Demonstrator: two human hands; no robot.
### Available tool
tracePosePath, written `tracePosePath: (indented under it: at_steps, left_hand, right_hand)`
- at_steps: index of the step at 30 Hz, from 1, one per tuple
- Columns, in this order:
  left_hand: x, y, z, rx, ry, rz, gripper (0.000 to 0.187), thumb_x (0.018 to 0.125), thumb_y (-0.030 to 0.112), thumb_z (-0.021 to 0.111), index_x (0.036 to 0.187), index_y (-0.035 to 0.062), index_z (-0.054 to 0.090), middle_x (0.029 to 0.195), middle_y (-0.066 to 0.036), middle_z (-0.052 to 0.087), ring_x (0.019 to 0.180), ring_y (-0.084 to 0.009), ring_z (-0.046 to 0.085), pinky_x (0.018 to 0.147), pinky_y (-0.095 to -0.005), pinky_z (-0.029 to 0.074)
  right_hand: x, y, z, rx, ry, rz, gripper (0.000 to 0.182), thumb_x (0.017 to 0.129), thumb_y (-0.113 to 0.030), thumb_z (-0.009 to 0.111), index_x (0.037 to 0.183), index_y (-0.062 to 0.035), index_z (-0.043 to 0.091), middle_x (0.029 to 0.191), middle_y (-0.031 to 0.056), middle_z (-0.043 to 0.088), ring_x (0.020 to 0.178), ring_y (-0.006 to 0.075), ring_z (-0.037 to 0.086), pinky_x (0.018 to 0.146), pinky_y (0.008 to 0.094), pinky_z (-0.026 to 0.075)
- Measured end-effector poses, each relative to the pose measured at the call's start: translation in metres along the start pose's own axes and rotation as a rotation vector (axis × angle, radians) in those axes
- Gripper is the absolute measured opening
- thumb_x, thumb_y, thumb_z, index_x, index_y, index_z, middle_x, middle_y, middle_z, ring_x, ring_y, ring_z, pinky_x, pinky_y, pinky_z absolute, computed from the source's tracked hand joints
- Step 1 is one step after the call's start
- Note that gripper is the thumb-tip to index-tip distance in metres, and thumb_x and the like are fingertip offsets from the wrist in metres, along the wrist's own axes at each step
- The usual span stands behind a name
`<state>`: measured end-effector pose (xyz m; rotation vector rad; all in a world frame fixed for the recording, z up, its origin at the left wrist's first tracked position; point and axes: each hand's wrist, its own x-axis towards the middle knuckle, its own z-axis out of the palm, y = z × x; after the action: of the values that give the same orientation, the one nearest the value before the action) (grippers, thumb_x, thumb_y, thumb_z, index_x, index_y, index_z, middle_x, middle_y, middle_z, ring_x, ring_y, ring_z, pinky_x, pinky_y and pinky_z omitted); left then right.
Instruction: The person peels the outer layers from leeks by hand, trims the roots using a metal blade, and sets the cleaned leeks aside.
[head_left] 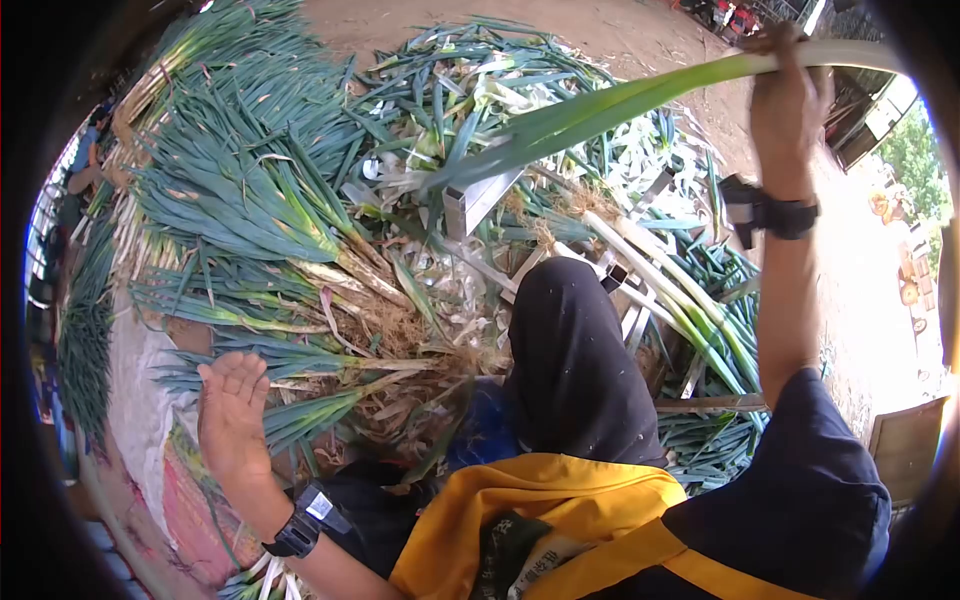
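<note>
My right hand (pixel 785 110) is raised at the upper right, closed around the pale stalk of a long green onion (pixel 630 98). Its green leaves stretch leftward over the pile, and the white end extends past the hand to the right. At the lower left, my left hand (pixel 236 415) is open with the palm showing and nothing in it. Beside that hand lie unpeeled green onions (pixel 330 405) with dry outer skins and tangled roots. Several cleaner green onions (pixel 660 270) with white stalks rest on a metal frame right of my knee.
A metal frame (pixel 480 203) stands in front of my knee (pixel 575 350). Large bundles of green onions (pixel 235 190) are heaped to the left, beside a white sack (pixel 145 400). Trimmed leaves and peeled skins (pixel 560 110) cover the ground ahead. Bare dirt (pixel 400 22) lies behind.
</note>
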<state>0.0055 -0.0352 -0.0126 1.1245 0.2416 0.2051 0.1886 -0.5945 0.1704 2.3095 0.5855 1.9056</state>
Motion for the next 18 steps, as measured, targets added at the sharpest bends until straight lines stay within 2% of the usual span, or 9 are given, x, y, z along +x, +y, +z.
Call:
tracePosePath:
  at_steps: [3,5,6,9,10,11,12,13,18]
  left_hand:
    - [0.003,-0.006,-0.009,-0.039,-0.005,-0.02,0.043,0.101,0.039,0.049,0.114,-0.0001,0.059,0.111,-0.014,0.066,0.106,-0.0245,0.062,0.094,-0.036,0.046]
    - [0.004,-0.003,-0.013,-0.052,0.018,-0.036,0.041,0.101,0.039,0.05,0.114,0.0005,0.059,0.11,-0.014,0.066,0.105,-0.0244,0.062,0.093,-0.036,0.046]
    - [0.003,-0.003,-0.007,-0.058,0.04,-0.045,0.04,0.101,0.038,0.051,0.113,0.0005,0.059,0.108,-0.014,0.067,0.104,-0.0244,0.062,0.093,-0.0361,0.046]
    - [0.001,-0.003,-0.003,-0.049,0.102,-0.03,0.039,0.1,0.037,0.054,0.111,0.0,0.061,0.105,-0.014,0.068,0.102,-0.0252,0.064,0.091,-0.0364,0.047]
    - [0.0,-0.003,-0.004,-0.049,0.102,-0.016,0.039,0.099,0.037,0.056,0.11,-0.0005,0.061,0.103,-0.015,0.069,0.1,-0.0258,0.064,0.09,-0.0366,0.048]
    - [-0.001,-0.003,-0.003,-0.035,0.136,-0.007,0.039,0.099,0.037,0.056,0.11,-0.0005,0.061,0.103,-0.015,0.069,0.1,-0.0258,0.064,0.09,-0.0366,0.048]
    - [-0.001,-0.003,-0.001,-0.039,0.147,0.003,0.039,0.098,0.036,0.057,0.108,-0.0012,0.062,0.101,-0.015,0.069,0.098,-0.0263,0.065,0.088,-0.0363,0.05]
    - [-0.001,-0.002,0.0,-0.043,0.154,0.013,0.039,0.098,0.036,0.058,0.107,-0.0019,0.062,0.099,-0.016,0.069,0.096,-0.0268,0.066,0.086,-0.0361,0.051]
    - [-0.002,-0.001,0.002,-0.04,0.164,0.053,0.039,0.097,0.035,0.061,0.105,-0.0035,0.063,0.097,-0.017,0.07,0.092,-0.0269,0.068,0.082,-0.0349,0.053]
  right_hand:
    - [0.014,0.056,-0.02,-0.248,0.065,-0.103,0.038,0.082,0.008,0.055,0.114,-0.0087,0.067,0.095,0.004,0.073,0.088,0.0212,0.068,0.078,0.0335,0.054]
    - [0.005,0.131,-0.024,-0.347,-0.134,-0.121,0.044,0.082,0.008,0.053,0.121,-0.007,0.062,0.094,0.0096,0.073,0.09,0.0266,0.067,0.083,0.0385,0.051]
    - [0.016,0.115,-0.025,-0.309,-0.133,-0.107,0.044,0.082,0.008,0.053,0.121,-0.007,0.062,0.094,0.0096,0.073,0.09,0.0266,0.067,0.083,0.0385,0.051]
    - [0.063,0.045,-0.053,0.15,0.027,0.037,0.018,0.091,-0.016,0.066,0.096,-0.0001,0.061,0.083,0.0109,0.066,0.069,0.0212,0.06,0.064,0.0354,0.054]
    - [0.073,0.09,-0.042,0.28,0.079,0.341,0.02,0.091,-0.02,0.065,0.088,-0.0009,0.061,0.076,0.0093,0.065,0.063,0.0221,0.059,0.062,0.0359,0.053]
    - [0.072,0.11,-0.035,0.218,0.109,0.27,0.02,0.09,-0.019,0.065,0.084,0.0,0.062,0.075,0.0109,0.065,0.064,0.0236,0.058,0.062,0.0384,0.052]
    - [0.068,0.092,-0.046,0.216,0.028,0.106,0.02,0.088,-0.018,0.067,0.082,0.0003,0.063,0.075,0.0127,0.064,0.064,0.0243,0.058,0.064,0.0401,0.05]
    - [0.07,0.102,-0.052,0.008,-0.227,0.21,0.019,0.087,-0.019,0.069,0.086,0.0004,0.065,0.076,0.0163,0.064,0.067,0.0283,0.059,0.066,0.0431,0.048]
    - [-0.023,0.134,-0.041,0.031,-0.795,0.345,0.04,0.085,-0.03,0.072,0.112,-0.0018,0.065,0.092,0.0203,0.067,0.083,0.0373,0.061,0.081,0.0481,0.047]
